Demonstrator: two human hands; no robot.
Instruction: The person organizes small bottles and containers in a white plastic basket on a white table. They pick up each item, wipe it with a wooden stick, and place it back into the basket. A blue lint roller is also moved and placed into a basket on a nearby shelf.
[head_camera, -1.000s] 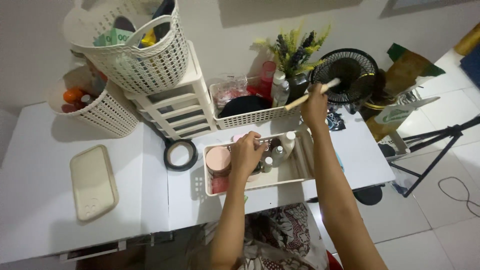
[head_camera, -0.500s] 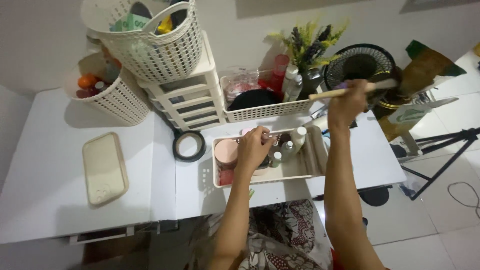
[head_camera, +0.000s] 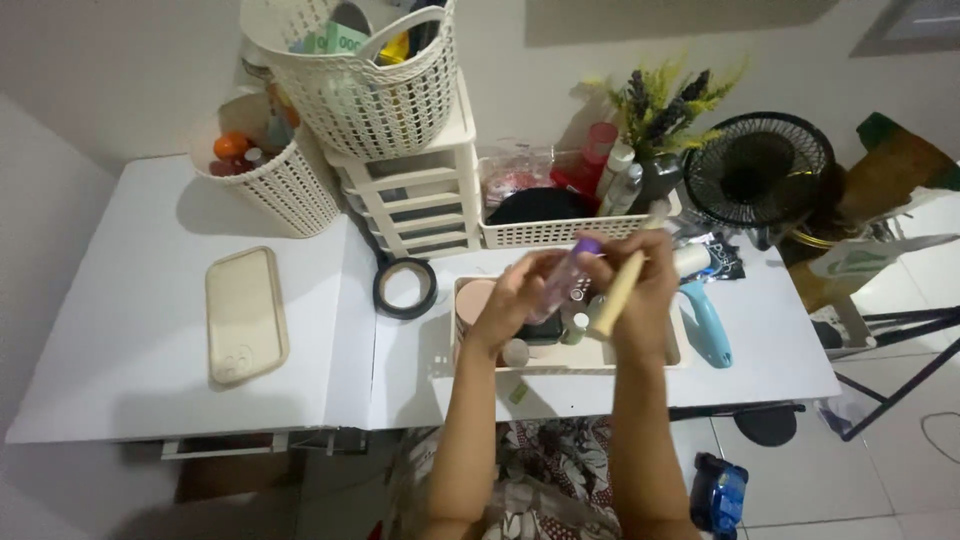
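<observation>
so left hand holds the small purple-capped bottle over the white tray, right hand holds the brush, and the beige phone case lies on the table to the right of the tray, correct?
Not quite. In the head view the beige phone case lies left of the white tray, beyond the tape roll. The rest holds: the left hand holds the purple-capped bottle over the tray, and the right hand holds the brush.

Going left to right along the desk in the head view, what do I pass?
Phone case → tape roll → left hand with a clear bottle → right hand holding a brush → blue tool.
</observation>
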